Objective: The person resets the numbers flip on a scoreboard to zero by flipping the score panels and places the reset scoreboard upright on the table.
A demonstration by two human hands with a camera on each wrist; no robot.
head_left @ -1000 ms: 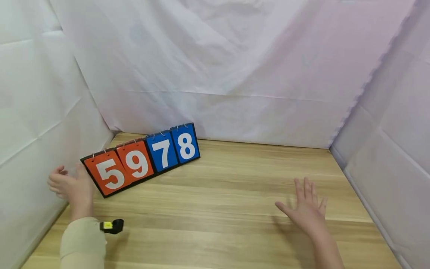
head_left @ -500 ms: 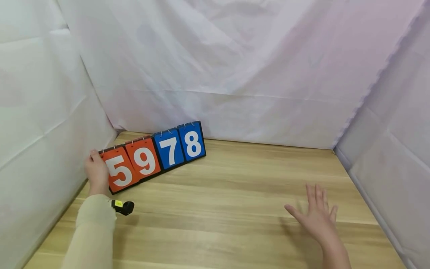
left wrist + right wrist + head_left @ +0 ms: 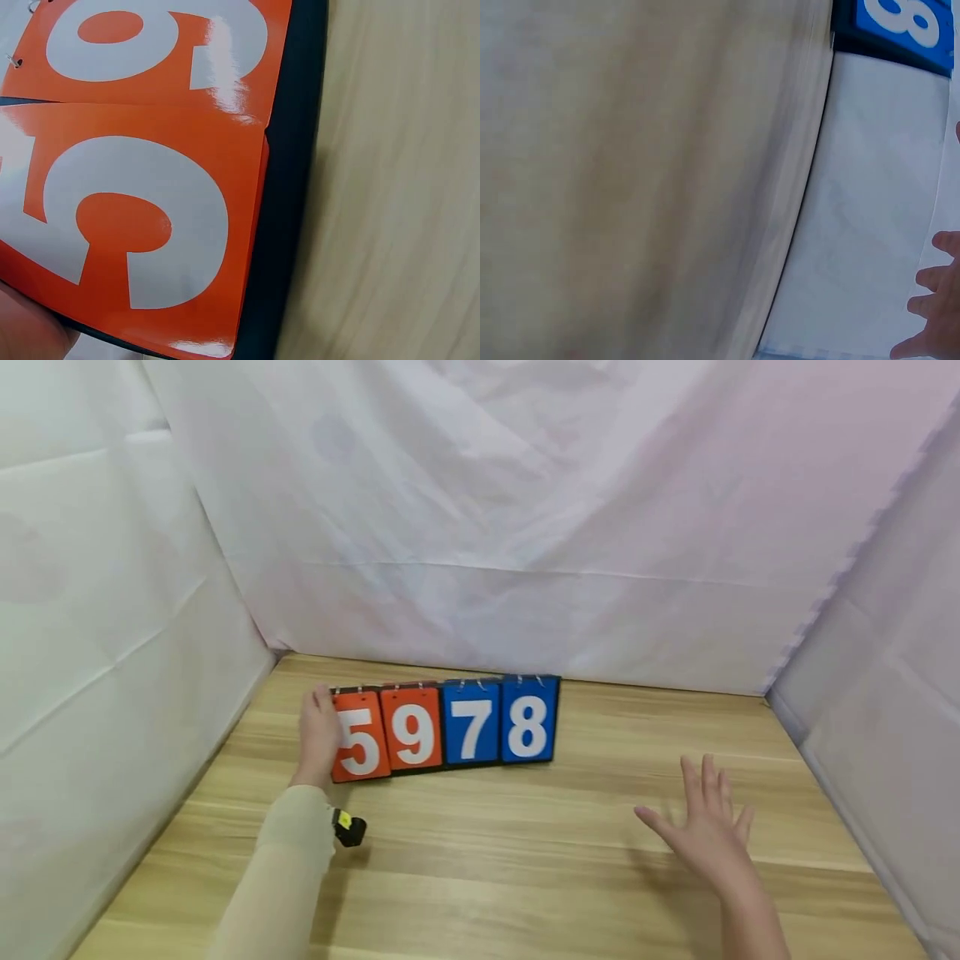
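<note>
The left hand (image 3: 318, 735) has its grip closed round the left end of the flip scoreboard with glossy orange and blue number cards (image 3: 450, 722), fingers curled over the end by the orange 5. The board stands upright near the back edge of the pale wood-grain table (image 3: 525, 860), towards its back left corner. Its cards hang on small wire rings in a black frame and read 5, 9, 7, 8 in white. The right hand (image 3: 705, 835) hovers spread and empty, fingers straight, over the table's right side, well apart from the board.
</note>
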